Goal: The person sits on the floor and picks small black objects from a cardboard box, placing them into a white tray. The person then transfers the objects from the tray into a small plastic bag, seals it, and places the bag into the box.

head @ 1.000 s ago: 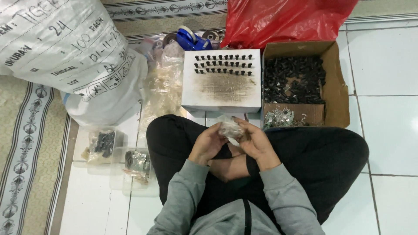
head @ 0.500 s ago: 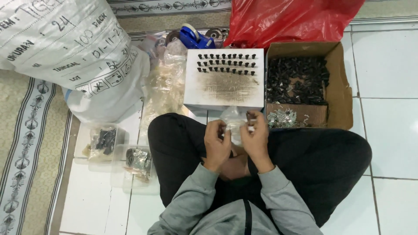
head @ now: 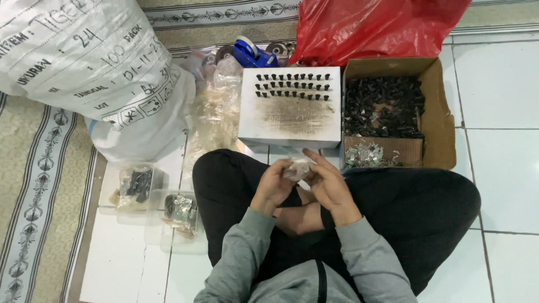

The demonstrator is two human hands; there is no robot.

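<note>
I sit cross-legged on a tiled floor. My left hand [head: 274, 185] and my right hand [head: 330, 186] meet over my lap, both gripping a small clear plastic bag [head: 297, 168] with small parts inside. Just beyond my hands stands a white foam block [head: 292, 115] with three rows of small black pieces stuck upright along its far side. To its right, a cardboard box [head: 443, 123] holds a heap of black parts and a pile of small silvery metal pieces [head: 365, 156].
A large white woven sack [head: 84, 67] lies at the far left and a red plastic bag [head: 382, 28] at the back. Filled clear packets [head: 137, 185] lie on the floor left of my knee. A blue tape dispenser [head: 252, 55] sits behind the block.
My hands have dropped from in front of the foam block toward my lap, still working the small clear bag between them.
</note>
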